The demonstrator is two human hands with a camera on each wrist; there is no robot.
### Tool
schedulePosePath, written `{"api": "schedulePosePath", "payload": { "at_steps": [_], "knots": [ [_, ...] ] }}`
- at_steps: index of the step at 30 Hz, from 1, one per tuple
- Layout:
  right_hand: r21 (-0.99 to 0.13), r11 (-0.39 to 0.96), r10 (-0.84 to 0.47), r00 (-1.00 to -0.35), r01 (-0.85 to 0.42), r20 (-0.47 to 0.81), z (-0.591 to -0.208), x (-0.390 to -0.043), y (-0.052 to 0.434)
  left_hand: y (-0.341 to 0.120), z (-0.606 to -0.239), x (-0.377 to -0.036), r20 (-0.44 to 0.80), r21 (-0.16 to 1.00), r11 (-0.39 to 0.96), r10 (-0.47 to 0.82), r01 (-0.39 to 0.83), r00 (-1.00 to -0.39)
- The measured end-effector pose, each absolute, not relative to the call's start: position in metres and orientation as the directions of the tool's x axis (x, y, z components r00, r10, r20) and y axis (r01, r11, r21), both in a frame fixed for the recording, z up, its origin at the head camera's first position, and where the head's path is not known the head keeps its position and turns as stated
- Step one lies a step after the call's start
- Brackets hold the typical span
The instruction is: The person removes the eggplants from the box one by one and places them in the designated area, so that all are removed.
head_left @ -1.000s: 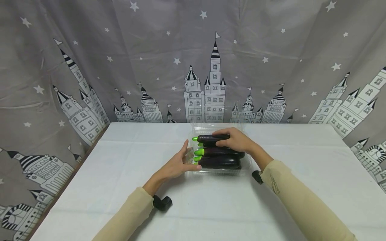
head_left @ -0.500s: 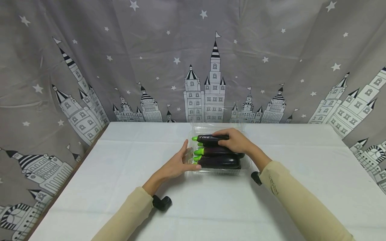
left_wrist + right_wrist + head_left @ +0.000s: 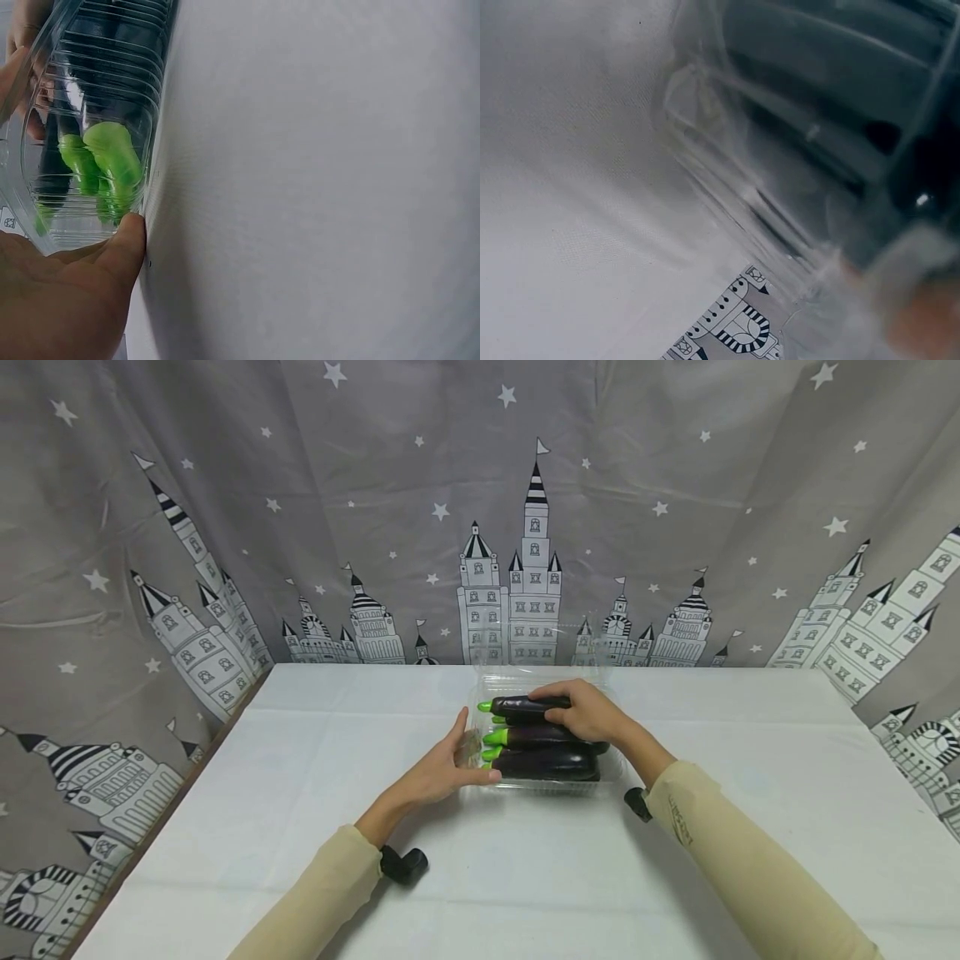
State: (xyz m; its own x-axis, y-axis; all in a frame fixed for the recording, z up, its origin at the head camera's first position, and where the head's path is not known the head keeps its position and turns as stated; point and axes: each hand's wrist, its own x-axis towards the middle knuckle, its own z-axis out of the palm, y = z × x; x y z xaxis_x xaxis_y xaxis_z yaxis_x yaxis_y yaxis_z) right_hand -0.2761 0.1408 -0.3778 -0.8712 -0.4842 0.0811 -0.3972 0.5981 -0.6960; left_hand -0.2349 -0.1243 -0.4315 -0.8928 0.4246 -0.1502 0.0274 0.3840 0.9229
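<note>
Several dark eggplants (image 3: 546, 763) with bright green stem ends lie side by side in a clear plastic container (image 3: 555, 786), its lid raised at the back. My right hand (image 3: 588, 710) holds the rearmost eggplant (image 3: 510, 706) from above, thumb on the near side and fingers on the far side. At the container's left end, my left hand (image 3: 433, 773) has its fingers spread, with the thumb along the front edge. The left wrist view shows that thumb (image 3: 124, 251) against the container's lower corner. Blur and the clear plastic obscure the right fingers in the right wrist view.
A white cloth (image 3: 525, 877) covers the table under the container. Behind it hangs a grey curtain (image 3: 375, 468) printed with castles and stars. The clear lid (image 3: 540, 643) stands up in front of the curtain. Dark camera mounts (image 3: 403, 866) stick out from both wrists.
The right thumb has shifted slightly to the right along the rear eggplant. The left hand and the container look unmoved.
</note>
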Motion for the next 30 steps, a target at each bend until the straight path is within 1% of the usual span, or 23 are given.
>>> {"api": "schedulePosePath", "payload": {
  "at_steps": [13, 22, 27, 30],
  "knots": [
    [-0.67, 0.602, -0.455, -0.876, -0.434, 0.159, -0.3815, -0.2751, 0.1416, -0.1239, -0.4309, -0.2353, -0.147, 0.924, 0.382, 0.426, 0.031, -0.893],
    [-0.673, 0.601, -0.387, -0.894, -0.43, 0.225, -0.3782, -0.2749, 0.1435, -0.1245, -0.4327, -0.2356, -0.134, 0.94, 0.341, 0.439, 0.027, -0.888],
    [-0.664, 0.59, -0.361, -0.886, -0.459, 0.292, -0.3759, -0.2747, 0.147, -0.1246, -0.433, -0.2354, -0.138, 0.939, 0.343, 0.436, 0.023, -0.889],
    [-0.667, 0.593, -0.328, -0.892, -0.451, 0.311, -0.3741, -0.2742, 0.1492, -0.1247, -0.4335, -0.2357, -0.14, 0.935, 0.353, 0.432, 0.025, -0.891]
  ]
}}
